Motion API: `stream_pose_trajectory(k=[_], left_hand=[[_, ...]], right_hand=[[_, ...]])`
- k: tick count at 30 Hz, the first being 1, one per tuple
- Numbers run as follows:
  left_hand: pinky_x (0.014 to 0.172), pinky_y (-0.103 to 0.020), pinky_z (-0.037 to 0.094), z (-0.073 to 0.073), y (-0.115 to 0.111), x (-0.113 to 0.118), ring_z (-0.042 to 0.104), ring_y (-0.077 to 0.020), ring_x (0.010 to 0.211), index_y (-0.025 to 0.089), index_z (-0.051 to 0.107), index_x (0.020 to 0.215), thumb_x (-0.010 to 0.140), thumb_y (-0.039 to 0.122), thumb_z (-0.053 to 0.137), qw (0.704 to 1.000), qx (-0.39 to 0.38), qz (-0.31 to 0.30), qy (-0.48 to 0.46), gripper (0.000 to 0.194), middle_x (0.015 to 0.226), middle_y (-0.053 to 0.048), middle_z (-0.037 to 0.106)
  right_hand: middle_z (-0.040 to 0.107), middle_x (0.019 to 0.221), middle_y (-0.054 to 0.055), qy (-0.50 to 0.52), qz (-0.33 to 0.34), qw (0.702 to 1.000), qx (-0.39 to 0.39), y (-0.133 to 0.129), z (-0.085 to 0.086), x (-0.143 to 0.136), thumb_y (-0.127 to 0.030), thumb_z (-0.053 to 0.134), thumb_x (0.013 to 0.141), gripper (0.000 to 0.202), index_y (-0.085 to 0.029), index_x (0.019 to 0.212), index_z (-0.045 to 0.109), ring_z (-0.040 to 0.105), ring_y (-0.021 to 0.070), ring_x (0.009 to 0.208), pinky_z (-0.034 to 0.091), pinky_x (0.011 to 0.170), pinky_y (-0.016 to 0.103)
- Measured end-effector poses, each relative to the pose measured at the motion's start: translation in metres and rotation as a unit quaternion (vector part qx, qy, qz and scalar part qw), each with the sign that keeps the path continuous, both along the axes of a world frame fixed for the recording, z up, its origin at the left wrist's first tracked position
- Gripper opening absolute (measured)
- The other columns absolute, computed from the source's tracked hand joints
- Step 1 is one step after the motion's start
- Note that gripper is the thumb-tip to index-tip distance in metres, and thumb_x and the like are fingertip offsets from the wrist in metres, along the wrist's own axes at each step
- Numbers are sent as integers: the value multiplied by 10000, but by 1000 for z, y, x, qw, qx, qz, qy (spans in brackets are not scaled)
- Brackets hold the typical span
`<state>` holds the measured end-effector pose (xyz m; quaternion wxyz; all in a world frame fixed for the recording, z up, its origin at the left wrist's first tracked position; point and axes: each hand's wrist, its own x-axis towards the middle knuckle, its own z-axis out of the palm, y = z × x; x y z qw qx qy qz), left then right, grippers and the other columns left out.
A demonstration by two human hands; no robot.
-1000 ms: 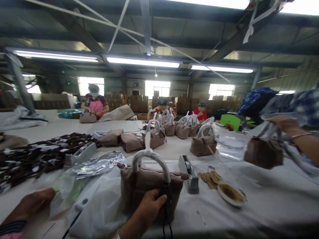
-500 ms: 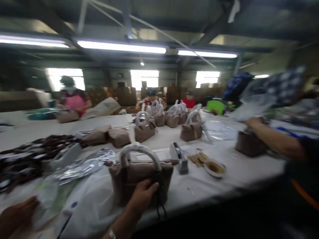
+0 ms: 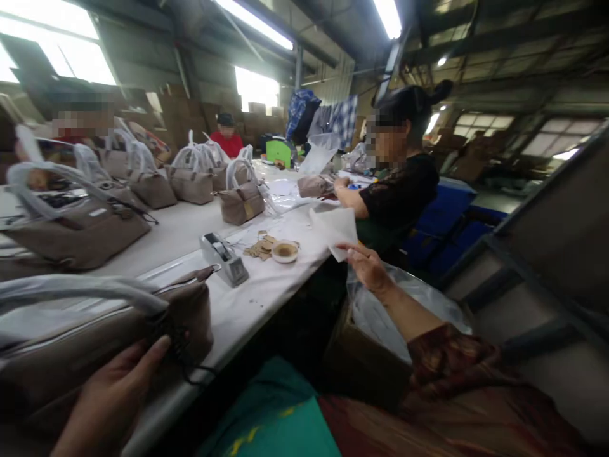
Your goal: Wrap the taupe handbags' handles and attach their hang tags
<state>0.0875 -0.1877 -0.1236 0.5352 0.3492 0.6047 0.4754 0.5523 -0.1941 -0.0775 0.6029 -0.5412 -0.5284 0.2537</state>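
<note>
l. hand (image 3: 107, 393) grasps the front of the brown bag (image 3: 57, 362), thumb and fingers closed on it just beside the dark cords (image 3: 183, 355). this bag is at the near left edge of the white table (image 3: 266, 304), partly cut by the frame; its handle (image 3: 85, 289) is wrapped in white. r. hand (image 3: 373, 270) is out over the carton (image 3: 359, 355) w/ clear plastic (image 3: 413, 304) in it, and its fingers pinch a thin white sheet (image 3: 335, 225) by the lower corner.

on the table, just beyond the bag, is the tape disp. (image 3: 226, 260), grey. near it are tan scraps (image 3: 261, 246) and a round dish (image 3: 285, 254), w/ smth brown inside. behind are more bags (image 3: 190, 184), upright, handles also wrapped. a person (image 3: 399, 190) in dark top sits at the table side, hands near one small bag (image 3: 311, 186).

abt. writing: one bag (image 3: 80, 231) at left has a small pale label (image 3: 98, 212), too small to read. the green cloth (image 3: 285, 419) below has yellow marks (image 3: 245, 441), but i cannot tell if these are letters. no brand is readable.
</note>
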Motion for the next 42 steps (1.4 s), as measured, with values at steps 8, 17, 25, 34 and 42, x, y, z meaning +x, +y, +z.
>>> stream_pose_trajectory(k=[8, 17, 25, 34, 42], left_hand=[[794, -313, 577, 23, -15, -10, 703, -240, 844, 95, 721, 929, 498, 442, 921, 993, 17, -71, -95, 589, 897, -112, 746], [717, -281, 531, 33, -22, -10, 656, -191, 818, 99, 720, 939, 602, 329, 879, 985, -15, -89, -148, 438, 959, -130, 721], [736, -272, 449, 31, -30, -5, 606, -178, 780, 112, 748, 874, 657, 424, 819, 997, 50, -65, -7, 386, 855, -78, 724], [764, -289, 451, 47, -40, -2, 619, -192, 805, 96, 737, 880, 622, 396, 850, 992, 16, -87, -89, 412, 865, -102, 721], [729, -282, 432, 38, -39, 9, 604, -204, 779, 128, 751, 847, 695, 442, 762, 996, 57, -28, 63, 350, 830, -72, 721]], right_hand=[[649, 782, -31, 71, 219, 967, -105, 32, -25, -155, -264, 775, 650, 649, -217, 1260, 558, 532, 111, 578, 413, 488, 209], [708, 766, 13, 132, 429, 868, -213, 33, -29, -249, -297, 798, 665, 328, -153, 945, 706, 603, 138, 614, 466, 584, 251], [744, 878, 38, 306, 448, 802, -249, 28, -50, -272, -360, 835, 662, 413, -197, 1002, 667, 686, 204, 745, 545, 725, 354], [750, 846, 46, 311, 466, 770, -305, 34, -66, -264, -285, 827, 630, 365, -179, 968, 734, 681, 203, 717, 535, 719, 346], [742, 859, 61, 333, 489, 746, -305, 29, -41, -293, -400, 829, 662, 409, -158, 980, 739, 676, 207, 748, 526, 751, 354]])
